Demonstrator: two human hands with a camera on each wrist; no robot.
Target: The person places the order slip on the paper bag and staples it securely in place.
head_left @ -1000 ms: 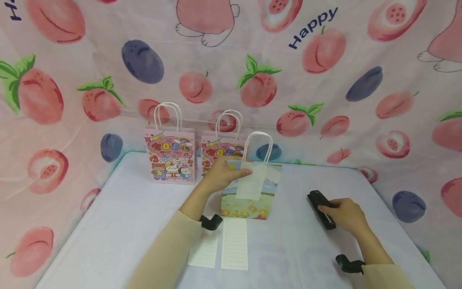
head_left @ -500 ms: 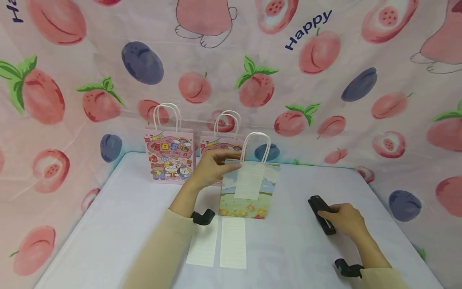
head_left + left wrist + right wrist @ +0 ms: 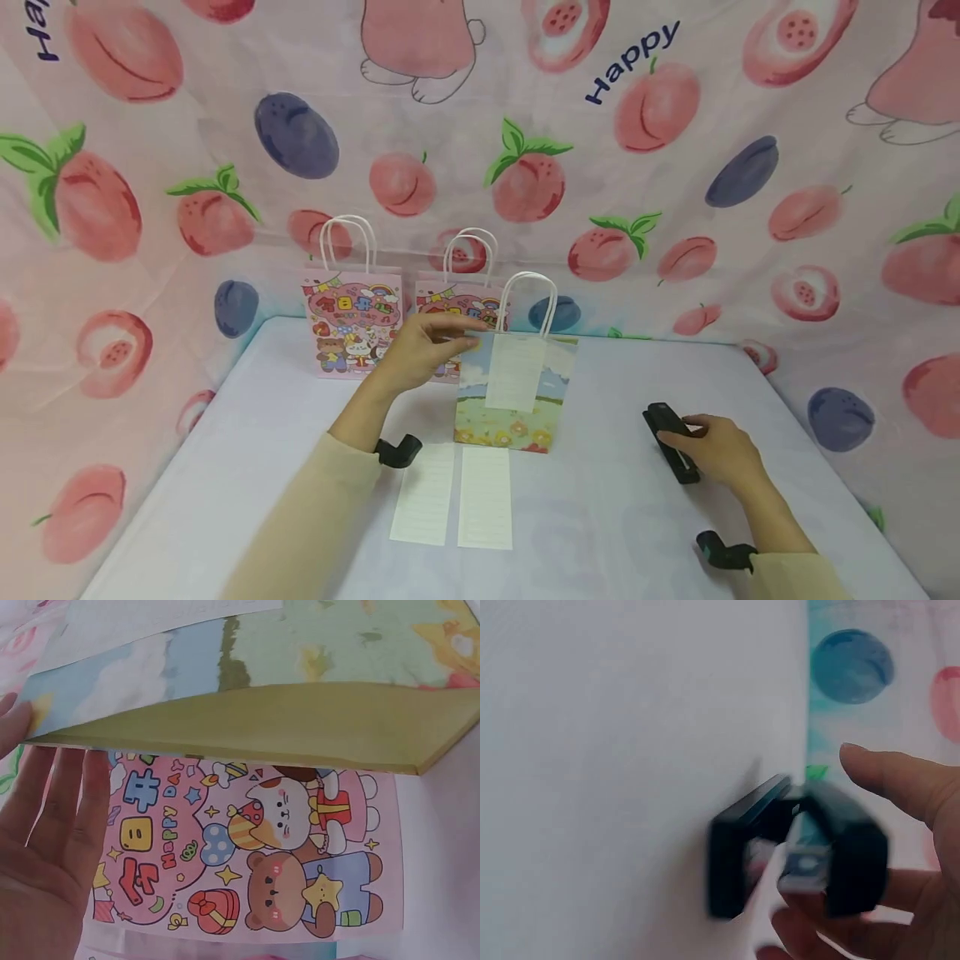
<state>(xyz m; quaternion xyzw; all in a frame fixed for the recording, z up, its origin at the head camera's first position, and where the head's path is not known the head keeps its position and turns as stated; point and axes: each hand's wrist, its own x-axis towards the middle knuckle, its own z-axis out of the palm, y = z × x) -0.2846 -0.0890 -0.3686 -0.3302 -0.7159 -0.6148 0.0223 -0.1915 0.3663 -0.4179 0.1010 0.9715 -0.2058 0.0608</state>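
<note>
A floral paper gift bag (image 3: 555, 392) with white handles stands mid-table, in front of two pink ones. Against its upper front is a white lined card (image 3: 515, 375); how it is attached is not visible. My left hand (image 3: 420, 350) is at the bag's upper left corner. In the left wrist view its straight fingers (image 3: 64, 791) lie behind the edge, and the thumb is at the front. To the right, my right hand (image 3: 720, 446) holds a black stapler (image 3: 662, 429) by its side, just above or on the table; the right wrist view blurs it.
Two pink cartoon paper bags stand at the back, one on the left (image 3: 337, 333) and one partly behind my left hand (image 3: 442, 292). Two white lined cards (image 3: 483, 508) lie side by side on the white tabletop (image 3: 592, 517). A fruit-print cloth (image 3: 450, 125) rises behind.
My left thumb has drawn back leftward off the card toward the floral bag's corner, and the forearm has shifted left. The stapler has moved slightly in my right hand's grip.
</note>
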